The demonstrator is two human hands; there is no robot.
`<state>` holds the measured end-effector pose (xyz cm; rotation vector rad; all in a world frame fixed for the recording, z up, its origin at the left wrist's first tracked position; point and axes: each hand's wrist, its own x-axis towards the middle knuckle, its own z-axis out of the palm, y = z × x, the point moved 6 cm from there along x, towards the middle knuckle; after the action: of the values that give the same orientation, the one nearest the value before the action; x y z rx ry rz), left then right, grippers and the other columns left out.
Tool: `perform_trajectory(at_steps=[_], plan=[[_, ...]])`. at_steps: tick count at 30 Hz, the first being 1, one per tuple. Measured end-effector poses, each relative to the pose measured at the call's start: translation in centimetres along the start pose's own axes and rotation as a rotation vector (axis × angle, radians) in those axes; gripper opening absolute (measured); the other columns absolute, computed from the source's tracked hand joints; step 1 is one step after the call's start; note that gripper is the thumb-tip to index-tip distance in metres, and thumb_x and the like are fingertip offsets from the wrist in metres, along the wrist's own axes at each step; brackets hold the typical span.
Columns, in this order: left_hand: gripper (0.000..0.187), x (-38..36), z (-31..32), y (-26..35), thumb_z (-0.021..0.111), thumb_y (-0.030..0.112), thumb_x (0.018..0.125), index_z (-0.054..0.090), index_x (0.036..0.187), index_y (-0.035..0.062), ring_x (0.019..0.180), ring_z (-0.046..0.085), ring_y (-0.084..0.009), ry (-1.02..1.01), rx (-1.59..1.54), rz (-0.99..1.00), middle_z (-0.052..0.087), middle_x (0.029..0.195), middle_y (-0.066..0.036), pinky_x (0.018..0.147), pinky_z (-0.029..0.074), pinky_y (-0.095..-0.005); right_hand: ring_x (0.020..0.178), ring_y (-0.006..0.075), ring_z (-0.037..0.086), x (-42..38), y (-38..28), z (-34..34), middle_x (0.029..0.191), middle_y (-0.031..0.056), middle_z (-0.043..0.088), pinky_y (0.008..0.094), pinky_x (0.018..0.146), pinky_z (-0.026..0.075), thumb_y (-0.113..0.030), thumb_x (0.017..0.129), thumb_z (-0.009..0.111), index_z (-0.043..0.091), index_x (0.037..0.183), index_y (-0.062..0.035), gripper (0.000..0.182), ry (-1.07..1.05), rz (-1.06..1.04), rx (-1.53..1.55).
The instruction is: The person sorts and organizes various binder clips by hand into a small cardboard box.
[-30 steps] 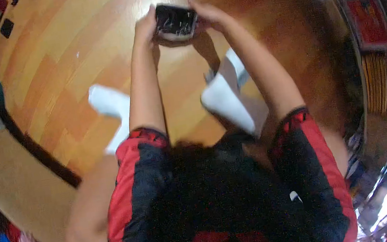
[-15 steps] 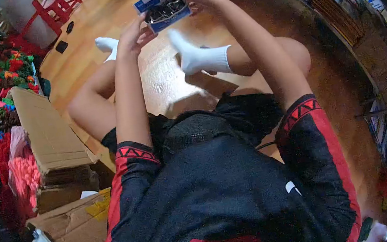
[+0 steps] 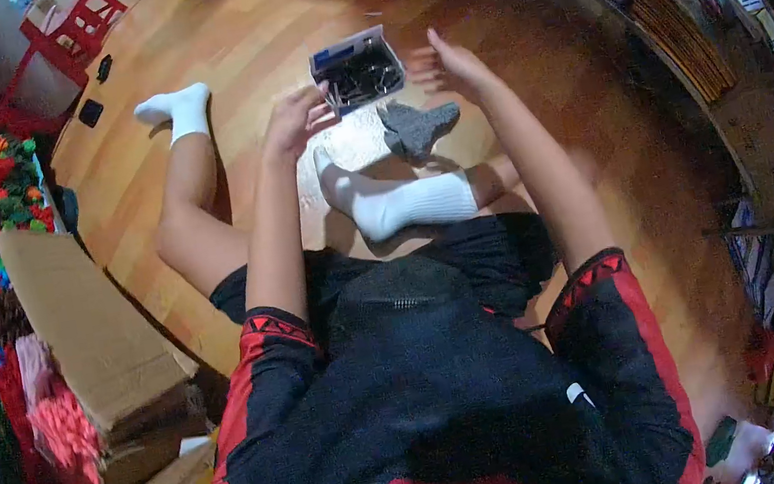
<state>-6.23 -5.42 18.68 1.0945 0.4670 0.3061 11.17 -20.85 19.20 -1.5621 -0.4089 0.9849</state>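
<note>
An open-topped blue-and-white box [image 3: 324,51] full of black binder clips [image 3: 365,79] stands in front of me, beyond my bent leg. My left hand [image 3: 295,121] is at its left side, thumb and fingers parted, fingertips right at the box's edge. To the right, my right hand [image 3: 451,66] is held apart from the box with its fingers stretched and thumb raised, holding nothing. Just below the box lies a grey, crumpled cloth-like piece [image 3: 420,127], beside a bright glossy patch of floor.
My white-socked feet [image 3: 391,206] rest on the wooden floor [image 3: 233,33]. Cardboard boxes [image 3: 95,319] and colourful pipe-cleaner-like bundles [image 3: 61,420] are on the left. A red stool [image 3: 85,26] stands at the far left, and stacked goods [image 3: 677,29] line the right.
The box has come lower and closer to me. My right hand has let go and moved off to the right. My legs have shifted, and the grey piece now shows.
</note>
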Motion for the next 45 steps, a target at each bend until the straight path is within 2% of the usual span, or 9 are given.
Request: perform_trajectory(at_steps=[4, 6, 8, 12, 22, 35, 38, 40, 45], plan=[[0.036, 3.3, -2.6, -5.2, 0.059, 0.02, 0.076, 0.049, 0.1, -0.0044, 0.074, 0.055, -0.018, 0.136, 0.008, -0.123, 0.056, 0.085, -0.007, 0.062, 0.051, -0.0324, 0.072, 0.0145, 0.054, 3.1, 10.1, -3.9, 0.088, 0.0072, 0.057, 0.0247, 0.058, 0.043, -0.039, 0.082, 0.044, 0.049, 0.107, -0.005, 0.042, 0.108, 0.189, -0.083], [0.038, 3.8, -3.3, -6.3, 0.06, 0.019, 0.075, 0.048, 0.102, -0.0053, 0.073, 0.055, -0.0174, 0.212, 0.063, -0.17, 0.055, 0.085, -0.008, 0.059, 0.051, -0.0302, 0.073, 0.0146, 0.054, 2.5, 11.6, -3.6, 0.089, 0.0067, 0.057, 0.0246, 0.062, 0.043, -0.025, 0.078, 0.054, 0.051, 0.104, -0.0041, 0.033, 0.159, 0.037, -0.309], [0.043, 4.5, -4.1, -7.4, 0.062, 0.016, 0.074, 0.045, 0.106, -0.0066, 0.072, 0.055, -0.0165, 0.25, 0.047, -0.188, 0.055, 0.085, -0.009, 0.055, 0.05, -0.0282, 0.084, 0.0251, 0.054, 4.3, 15.2, -3.7, 0.094, 0.0146, 0.055, 0.0323, 0.072, 0.044, -0.022, 0.063, 0.069, 0.055, 0.099, -0.0033, 0.043, 0.229, -0.324, -0.438], [0.047, 5.3, -5.4, -8.4, 0.064, 0.015, 0.072, 0.043, 0.109, -0.0056, 0.07, 0.055, -0.0158, 0.389, 0.128, -0.186, 0.056, 0.085, -0.01, 0.055, 0.049, -0.0269, 0.099, 0.0321, 0.044, 2.0, 11.9, -0.1, 0.108, 0.0181, 0.047, 0.036, 0.086, 0.036, -0.022, 0.057, 0.071, 0.051, 0.106, -0.0077, 0.055, 0.167, -0.389, -0.939], [0.047, 6.4, -4.8, -8.9, 0.063, 0.007, 0.071, 0.041, 0.111, -0.0018, 0.077, 0.053, -0.0128, 0.416, 0.129, -0.016, 0.054, 0.092, -0.009, 0.065, 0.046, -0.0246, 0.094, 0.031, 0.043, 1.0, 10.9, 1.8, 0.101, 0.0151, 0.045, 0.037, 0.083, 0.036, -0.018, 0.058, 0.069, 0.051, 0.109, -0.0165, 0.055, 0.09, -0.249, -1.111], [0.049, 9.4, -4.1, -9.9, 0.063, 0.003, 0.068, 0.036, 0.109, 0.0011, 0.099, 0.047, -0.0212, 0.263, 0.565, 0.167, 0.048, 0.102, -0.011, 0.079, 0.042, -0.0334, 0.083, 0.0261, 0.053, 5.8, 12.7, -0.8, 0.086, 0.0149, 0.053, 0.034, 0.074, 0.042, -0.014, 0.064, 0.06, 0.056, 0.099, -0.0051, 0.036, 0.141, -0.149, -0.739], [0.047, 8.4, -2.5, -9.6, 0.062, 0.0, 0.068, 0.038, 0.108, 0.0015, 0.101, 0.047, -0.0226, 0.197, 1.073, 0.203, 0.048, 0.105, -0.013, 0.079, 0.042, -0.0326, 0.073, 0.0289, 0.056, 6.0, 12.6, -3.8, 0.079, 0.0147, 0.057, 0.0353, 0.069, 0.043, -0.02, 0.066, 0.059, 0.059, 0.092, -0.005, 0.03, 0.359, -0.148, -0.369], [0.044, 7.6, -2.1, -9.6, 0.059, -0.003, 0.068, 0.04, 0.107, 0.0019, 0.098, 0.049, -0.0241, 0.195, 1.127, 0.199, 0.047, 0.109, -0.015, 0.08, 0.042, -0.0307, 0.068, 0.0233, 0.058, 5.5, 12.9, -5.9, 0.075, 0.0126, 0.06, 0.0318, 0.066, 0.043, -0.023, 0.067, 0.06, 0.06, 0.088, -0.0027, 0.029, 0.592, -0.019, -0.246], [0.043, 6.5, -0.4, -8.2, 0.058, -0.003, 0.069, 0.04, 0.108, 0.0019, 0.096, 0.049, -0.0233, 0.157, 1.193, 0.434, 0.046, 0.112, -0.014, 0.081, 0.042, -0.0313, 0.067, 0.0186, 0.057, 5.7, 13.9, -7.1, 0.073, 0.0109, 0.06, 0.0295, 0.065, 0.044, -0.022, 0.066, 0.062, 0.059, 0.086, -0.0004, 0.03, 0.648, 0.007, 0.014]])
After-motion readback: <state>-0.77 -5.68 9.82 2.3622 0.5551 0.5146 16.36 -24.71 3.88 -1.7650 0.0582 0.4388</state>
